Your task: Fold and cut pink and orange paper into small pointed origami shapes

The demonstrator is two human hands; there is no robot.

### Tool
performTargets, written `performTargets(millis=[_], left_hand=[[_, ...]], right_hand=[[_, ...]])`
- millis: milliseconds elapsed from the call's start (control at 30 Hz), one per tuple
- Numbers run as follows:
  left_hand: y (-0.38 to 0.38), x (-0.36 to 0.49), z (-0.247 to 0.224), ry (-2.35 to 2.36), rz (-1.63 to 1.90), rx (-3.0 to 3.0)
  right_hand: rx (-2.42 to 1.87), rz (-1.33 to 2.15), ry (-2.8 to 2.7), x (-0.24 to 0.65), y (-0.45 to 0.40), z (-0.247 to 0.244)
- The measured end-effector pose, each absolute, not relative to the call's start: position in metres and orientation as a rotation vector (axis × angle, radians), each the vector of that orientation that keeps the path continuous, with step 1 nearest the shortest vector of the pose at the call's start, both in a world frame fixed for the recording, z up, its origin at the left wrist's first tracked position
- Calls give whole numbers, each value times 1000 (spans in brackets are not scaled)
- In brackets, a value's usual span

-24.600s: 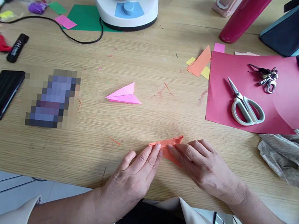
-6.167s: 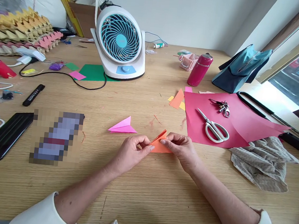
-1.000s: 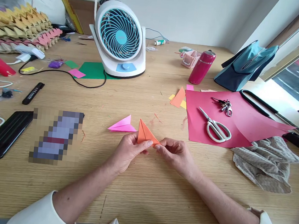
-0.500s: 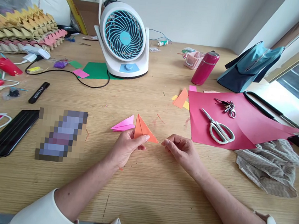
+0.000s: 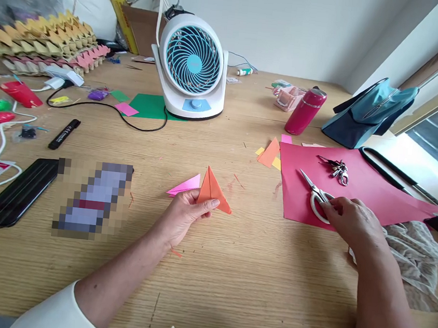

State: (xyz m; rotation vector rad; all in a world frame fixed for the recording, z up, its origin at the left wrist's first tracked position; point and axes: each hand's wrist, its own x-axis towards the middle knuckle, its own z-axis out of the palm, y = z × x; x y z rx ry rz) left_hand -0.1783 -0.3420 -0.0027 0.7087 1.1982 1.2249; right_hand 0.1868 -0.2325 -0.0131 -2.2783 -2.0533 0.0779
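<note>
Between the thumb and fingers of my left hand [image 5: 187,209] is a folded orange paper triangle [image 5: 214,190], its point upward. A folded pink paper piece [image 5: 185,184] lies on the table just behind that hand. My right hand [image 5: 355,225] is over the white-handled scissors [image 5: 313,192], thumb and fingers closed at the handle loops and hiding part of them. The scissors lie on a large red paper sheet [image 5: 297,164], blades pointing to the back left.
Keys [image 5: 337,171] lie on the red sheet, and a crumpled grey cloth [image 5: 416,258] is under my right forearm. A fan [image 5: 193,67], a red flask [image 5: 306,111] and a teal bag [image 5: 368,117] stand farther back. At left are a marker [image 5: 64,134] and a black case [image 5: 16,192].
My right hand has moved right, from near the orange paper to the scissors' handles. My left hand still holds the orange paper. The whole view has shifted slightly.
</note>
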Motion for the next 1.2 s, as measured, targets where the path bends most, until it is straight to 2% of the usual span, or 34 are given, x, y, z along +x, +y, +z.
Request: performTargets(millis=[200,333,367,467,633,933,1200], left_hand=[[-341,-182,-6,1133,1179,717],[-340,-185,-4,1130,1166,719],[-340,-186,-3,1123,1175,714],[-340,-187,0,1074,1224,681],[-341,-190,6,994,1267,651],[-341,-191,9,920,1284,619],[-342,-190,10,967,1283,630]], right_hand=[[-2217,142,-1987,172,-227,-16],[-2001,248,-1979,149,-238,-13],[-1884,358,-2004,138,-245,-11],[-1325,1181,-1922,101,-272,-3],[-1152,1712,-1968,61,-311,7],[-1072,1874,-2073,49,-333,12],[-1094,1817,-2092,44,-337,16]])
